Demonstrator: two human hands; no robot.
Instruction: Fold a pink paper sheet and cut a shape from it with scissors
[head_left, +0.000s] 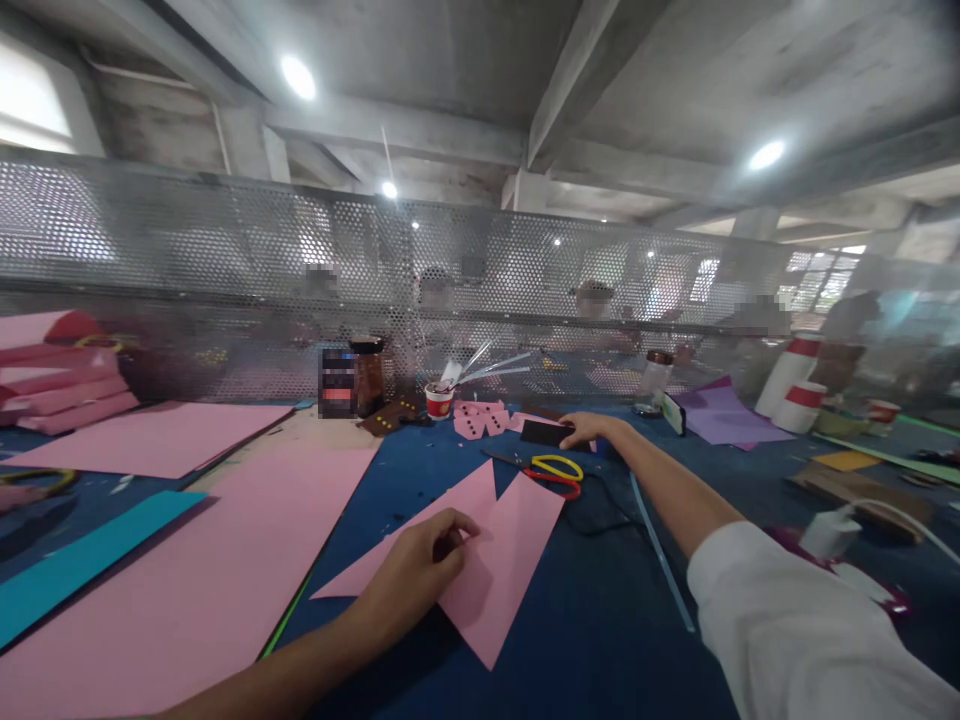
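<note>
My left hand (416, 570) rests on a folded or cut piece of pink paper (517, 540) with a V-shaped notch along its far edge. Its fingers are curled, thumb and forefinger close together at the paper. Reaching farther out, my right hand (587, 430) has its fingers closed at the right end of a small black rectangular piece (541, 432). Between the two hands lie scissors (556, 470) with yellow and red handles. Pink pieces with black dots (480, 419) sit just left of the black piece.
Large pink sheets (277, 540) and a blue-green strip (90, 560) cover the left side. Toward the back are a brown jar (367, 375), a red-and-white cup (439, 401) and a glass jar (655, 383). Purple paper (724, 415) lies at right. A perforated metal screen (487, 270) stands behind.
</note>
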